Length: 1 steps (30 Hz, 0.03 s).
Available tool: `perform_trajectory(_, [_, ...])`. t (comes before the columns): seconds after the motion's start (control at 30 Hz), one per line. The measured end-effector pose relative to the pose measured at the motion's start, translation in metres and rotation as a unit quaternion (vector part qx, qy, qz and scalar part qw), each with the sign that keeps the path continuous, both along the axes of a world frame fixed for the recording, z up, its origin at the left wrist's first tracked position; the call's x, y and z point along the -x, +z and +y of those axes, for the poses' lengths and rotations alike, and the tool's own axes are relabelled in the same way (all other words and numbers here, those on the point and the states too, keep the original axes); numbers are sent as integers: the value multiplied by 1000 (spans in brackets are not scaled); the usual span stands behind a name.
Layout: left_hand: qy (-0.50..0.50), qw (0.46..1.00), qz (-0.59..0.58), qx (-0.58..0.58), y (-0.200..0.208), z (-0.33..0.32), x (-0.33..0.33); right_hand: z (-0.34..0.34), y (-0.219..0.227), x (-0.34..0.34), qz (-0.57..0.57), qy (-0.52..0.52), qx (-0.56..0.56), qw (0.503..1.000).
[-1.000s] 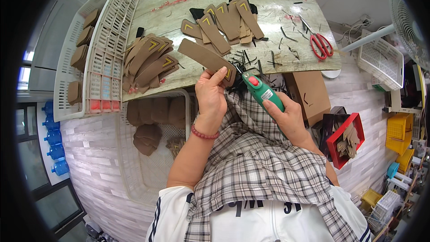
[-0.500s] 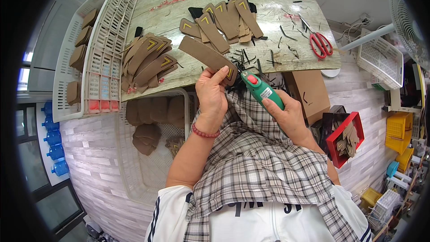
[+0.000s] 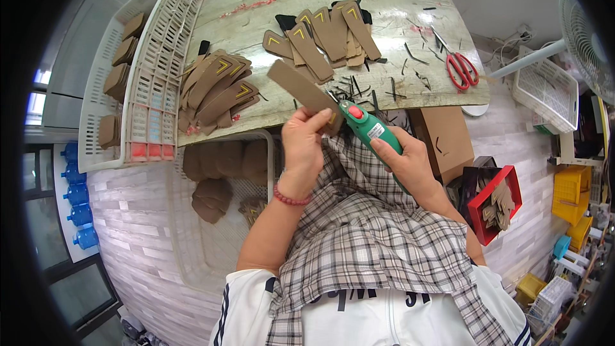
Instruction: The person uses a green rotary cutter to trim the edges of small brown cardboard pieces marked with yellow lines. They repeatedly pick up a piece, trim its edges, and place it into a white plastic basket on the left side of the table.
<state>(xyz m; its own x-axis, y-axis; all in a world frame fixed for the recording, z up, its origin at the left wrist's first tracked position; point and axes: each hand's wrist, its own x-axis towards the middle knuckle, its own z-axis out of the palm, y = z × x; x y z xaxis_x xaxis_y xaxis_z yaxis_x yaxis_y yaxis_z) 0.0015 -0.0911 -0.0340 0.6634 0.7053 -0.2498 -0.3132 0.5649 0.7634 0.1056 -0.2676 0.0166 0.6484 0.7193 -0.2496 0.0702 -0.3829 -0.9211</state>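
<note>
My left hand (image 3: 303,147) pinches the lower end of a brown strap-like piece (image 3: 298,88), which slants up and left over the table edge. My right hand (image 3: 411,165) is wrapped round a green handheld power tool (image 3: 368,129) with a red button. The tool's metal tip lies against or very close to the strap piece's right edge; exact contact cannot be made out. Beyond my hands is a fanned stack of similar pieces (image 3: 312,54) with yellow chevrons. Another pile (image 3: 214,90) of them lies to the left.
Black scraps (image 3: 394,88) litter the worn table (image 3: 256,19). Red-handled scissors (image 3: 461,70) lie at its right. A white crate (image 3: 154,70) stands on the left, and another crate (image 3: 192,243) with brown pieces sits below. A cardboard box (image 3: 445,141) and a red-rimmed box (image 3: 477,208) are right.
The strap piece has tilted and turned in my left hand, its far end dropping slightly, and its chevron now barely shows. The tool has shifted slightly left. The whole view has shifted a little.
</note>
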Motion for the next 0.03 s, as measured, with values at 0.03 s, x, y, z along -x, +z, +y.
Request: perform_trajectory(0.03, [17, 1000, 8, -8, -1, 5, 3, 0, -1, 1, -9, -2, 6, 1000])
